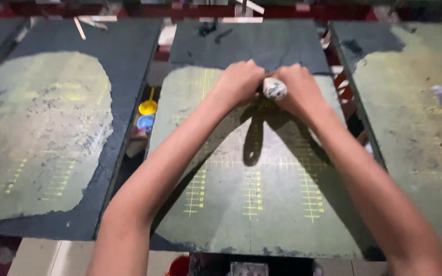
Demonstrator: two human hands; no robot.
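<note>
Gripping a short paint-smeared white handle (274, 88), the left hand (241, 81) and right hand (299, 88) meet with fingers clenched around it. Below lies a dark, yellow-marked flat printing desk (254, 194). Yellow and blue paint pots (147, 114) sit left of it.

Under your fists the dark board (262, 204) looks matt and rough, its pale coating worn and crusted at the edges. The handle end (274, 88) you grip shows glossy, paint-smeared. Beside it, yellow and blue lids (147, 115) look smooth plastic.
</note>
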